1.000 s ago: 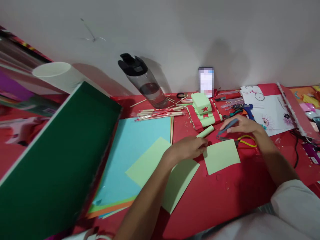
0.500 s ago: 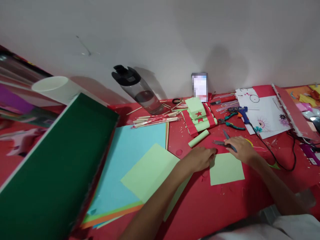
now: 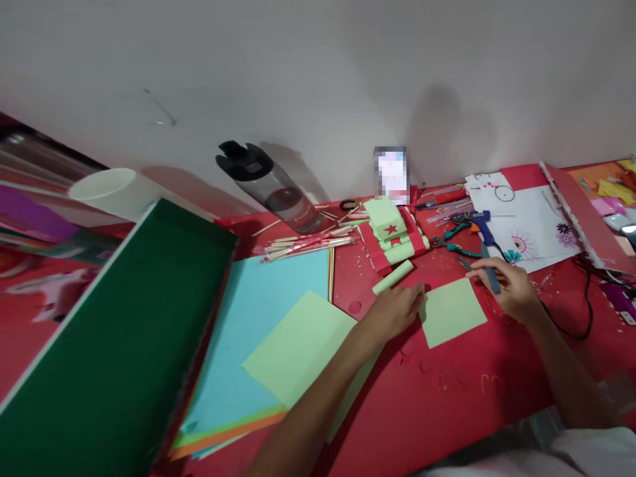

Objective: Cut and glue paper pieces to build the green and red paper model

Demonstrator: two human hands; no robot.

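A light green paper square [image 3: 453, 314] lies on the red tabletop in front of me. My left hand [image 3: 397, 310] is closed at its upper left corner, with the fingertips on the edge. Beyond the square's right edge, my right hand [image 3: 514, 288] is wrapped round a slim grey tool [image 3: 491, 277] with a narrow pointed end; its exact kind is partly hidden by the fingers. A small rolled green paper tube [image 3: 392, 277] rests just behind my left hand. Behind it stands a folded green paper piece with red stars [image 3: 387, 228].
Larger green paper [image 3: 305, 348] overlaps blue sheets [image 3: 268, 285] to the left, beside a dark green board [image 3: 124, 318]. Further back are a bottle [image 3: 278, 192], wooden sticks [image 3: 313, 245], a phone [image 3: 392, 173], pliers [image 3: 460, 242] and a blue glue gun [image 3: 479, 225] with a trailing cable.
My right hand has moved right, away from the green square, with the grey tool. The square has turned slightly and its right side sits higher. My left hand stays at its corner.
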